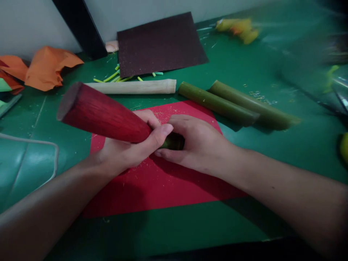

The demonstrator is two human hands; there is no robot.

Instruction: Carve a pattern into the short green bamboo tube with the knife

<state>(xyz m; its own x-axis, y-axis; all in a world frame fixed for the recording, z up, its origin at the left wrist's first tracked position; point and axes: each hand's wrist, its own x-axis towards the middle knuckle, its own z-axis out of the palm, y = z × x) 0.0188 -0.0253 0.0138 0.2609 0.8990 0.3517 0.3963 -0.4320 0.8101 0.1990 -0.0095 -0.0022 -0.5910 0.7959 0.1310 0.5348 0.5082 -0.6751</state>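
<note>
A dark-red cylinder and a green bamboo piece are being held over a red sheet.
The left hand is wrapping round the cylinder's narrower end, the wide end pointing up and left; the right hand is curling round the bamboo piece, its fingers partly hidden. The sheet is lying on the green counter, with a pale stick resting beyond it.
</note>
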